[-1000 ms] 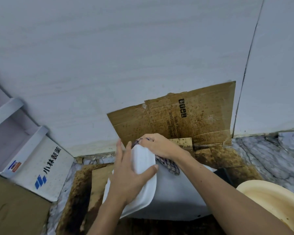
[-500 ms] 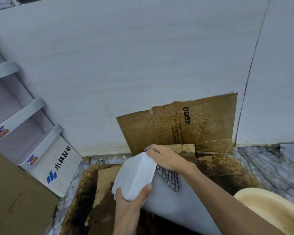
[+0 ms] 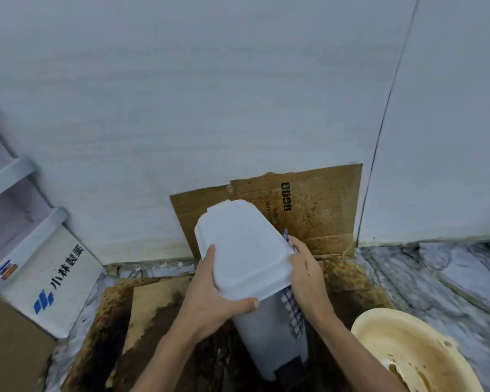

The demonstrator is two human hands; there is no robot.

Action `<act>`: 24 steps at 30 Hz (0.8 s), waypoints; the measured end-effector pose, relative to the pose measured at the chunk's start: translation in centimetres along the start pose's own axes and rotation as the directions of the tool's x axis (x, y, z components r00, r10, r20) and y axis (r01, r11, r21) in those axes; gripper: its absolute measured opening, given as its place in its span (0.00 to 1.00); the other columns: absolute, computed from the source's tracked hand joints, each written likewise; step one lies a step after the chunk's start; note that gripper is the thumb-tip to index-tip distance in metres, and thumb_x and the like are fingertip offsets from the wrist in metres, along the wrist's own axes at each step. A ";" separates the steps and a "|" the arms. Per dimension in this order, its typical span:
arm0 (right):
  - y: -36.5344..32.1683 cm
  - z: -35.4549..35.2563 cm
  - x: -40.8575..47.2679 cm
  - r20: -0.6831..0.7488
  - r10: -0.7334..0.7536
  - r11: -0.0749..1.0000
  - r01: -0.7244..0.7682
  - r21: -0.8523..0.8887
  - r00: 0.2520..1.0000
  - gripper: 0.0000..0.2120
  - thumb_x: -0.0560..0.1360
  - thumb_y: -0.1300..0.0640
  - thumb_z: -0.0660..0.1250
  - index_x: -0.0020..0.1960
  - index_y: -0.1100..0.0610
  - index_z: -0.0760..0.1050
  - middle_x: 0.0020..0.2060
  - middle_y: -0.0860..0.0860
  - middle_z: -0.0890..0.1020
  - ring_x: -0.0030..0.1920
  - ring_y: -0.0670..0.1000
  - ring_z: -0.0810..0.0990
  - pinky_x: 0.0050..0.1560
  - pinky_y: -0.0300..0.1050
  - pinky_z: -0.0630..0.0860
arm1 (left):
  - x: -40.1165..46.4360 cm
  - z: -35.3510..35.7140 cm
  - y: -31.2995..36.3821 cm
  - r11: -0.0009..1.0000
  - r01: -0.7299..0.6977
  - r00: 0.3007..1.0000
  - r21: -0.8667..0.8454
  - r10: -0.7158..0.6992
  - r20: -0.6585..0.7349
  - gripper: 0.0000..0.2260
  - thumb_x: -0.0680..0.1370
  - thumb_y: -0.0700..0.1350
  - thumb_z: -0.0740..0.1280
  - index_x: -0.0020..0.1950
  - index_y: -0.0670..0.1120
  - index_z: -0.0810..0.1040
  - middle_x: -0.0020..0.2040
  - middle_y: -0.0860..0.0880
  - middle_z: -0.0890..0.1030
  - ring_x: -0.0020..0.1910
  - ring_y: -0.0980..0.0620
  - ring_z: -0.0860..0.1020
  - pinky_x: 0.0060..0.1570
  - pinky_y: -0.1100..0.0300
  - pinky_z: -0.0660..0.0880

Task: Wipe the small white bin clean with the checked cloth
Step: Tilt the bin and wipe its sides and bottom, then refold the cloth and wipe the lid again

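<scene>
The small white bin (image 3: pixel 245 250) stands nearly upright on stained cardboard, its closed lid facing me. My left hand (image 3: pixel 210 292) grips the lid's near left edge, thumb curled under the front rim. My right hand (image 3: pixel 306 274) presses the blue-and-white checked cloth (image 3: pixel 293 314) against the bin's right side, just under the lid. Part of the cloth hangs down along the wall of the bin; a corner of it pokes up behind my fingers.
Stained cardboard (image 3: pixel 320 210) leans on the white wall behind the bin, and more lies on the floor (image 3: pixel 153 301). A cream basin (image 3: pixel 408 352) with brown residue sits at the lower right. A white printed box (image 3: pixel 51 281) and shelving stand at the left. Marble floor (image 3: pixel 436 278) extends right.
The bin has been tipped from lying on its side to nearly upright. My left hand moved up onto the lid's edge, and my right hand slid with the cloth to the bin's right side.
</scene>
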State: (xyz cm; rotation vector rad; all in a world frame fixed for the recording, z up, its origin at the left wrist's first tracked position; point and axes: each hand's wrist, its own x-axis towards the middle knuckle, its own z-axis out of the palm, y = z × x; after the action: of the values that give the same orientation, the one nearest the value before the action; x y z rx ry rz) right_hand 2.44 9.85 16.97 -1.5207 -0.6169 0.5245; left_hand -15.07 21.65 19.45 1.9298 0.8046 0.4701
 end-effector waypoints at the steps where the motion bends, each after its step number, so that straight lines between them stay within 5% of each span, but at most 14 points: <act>1: 0.4 -0.1 -0.1 -0.027 0.009 1.000 -0.008 0.029 1.000 0.23 0.80 0.44 0.55 0.74 0.44 0.68 0.69 0.41 0.75 0.69 0.45 0.73 0.70 0.55 0.71 | 0.8 0.0 0.2 0.997 -0.033 0.999 0.063 0.032 0.015 0.67 0.56 0.65 0.82 0.85 0.56 0.45 0.72 0.67 0.55 0.71 0.66 0.55 0.66 0.63 0.60; 7: 2.9 -0.6 -0.6 -0.201 0.070 0.995 -0.053 0.089 0.977 0.28 0.77 0.41 0.54 0.76 0.46 0.66 0.71 0.43 0.73 0.70 0.45 0.71 0.71 0.53 0.70 | 3.9 1.2 -1.0 0.964 -0.160 0.982 0.212 0.134 0.130 0.64 0.59 0.63 0.82 0.84 0.57 0.44 0.73 0.66 0.54 0.68 0.69 0.56 0.61 0.70 0.60; 11: 5.1 -0.9 -1.6 -0.261 0.166 0.975 -0.118 0.188 0.951 0.23 0.78 0.48 0.56 0.72 0.42 0.70 0.64 0.39 0.78 0.59 0.38 0.78 0.54 0.41 0.77 | 4.3 2.5 -3.0 0.956 -0.201 0.964 0.213 0.155 0.214 0.64 0.61 0.64 0.80 0.84 0.57 0.40 0.80 0.64 0.48 0.76 0.64 0.53 0.68 0.62 0.62; 14: 5.9 -0.8 -2.1 -0.308 0.208 0.960 -0.134 0.246 0.928 0.17 0.82 0.51 0.58 0.69 0.40 0.74 0.59 0.36 0.81 0.57 0.37 0.79 0.55 0.43 0.77 | 4.2 3.2 -3.8 0.958 -0.228 0.958 0.173 0.190 0.213 0.63 0.61 0.61 0.83 0.83 0.61 0.43 0.81 0.61 0.53 0.80 0.58 0.56 0.73 0.53 0.65; 18: 6.0 -0.6 -2.6 -0.345 0.244 0.948 -0.148 0.281 0.906 0.12 0.83 0.50 0.60 0.61 0.39 0.78 0.52 0.33 0.83 0.52 0.35 0.81 0.52 0.42 0.76 | 2.9 3.8 -4.1 0.967 -0.245 0.958 0.065 0.231 0.170 0.60 0.61 0.54 0.85 0.79 0.71 0.48 0.77 0.65 0.59 0.78 0.61 0.58 0.71 0.53 0.65; 24: 6.2 -2.1 -2.5 -0.346 0.353 0.902 -0.218 0.372 0.869 0.14 0.84 0.56 0.60 0.49 0.41 0.80 0.42 0.36 0.86 0.46 0.42 0.85 0.48 0.46 0.78 | 2.7 3.6 -4.8 0.975 -0.218 0.952 0.034 0.205 0.228 0.62 0.61 0.56 0.85 0.82 0.67 0.44 0.80 0.64 0.54 0.81 0.56 0.53 0.77 0.38 0.61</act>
State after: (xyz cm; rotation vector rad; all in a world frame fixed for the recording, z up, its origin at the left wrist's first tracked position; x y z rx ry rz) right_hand 2.37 6.58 10.74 -1.3558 0.0306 0.4874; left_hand -12.56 22.86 13.52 2.0907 0.4731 0.3505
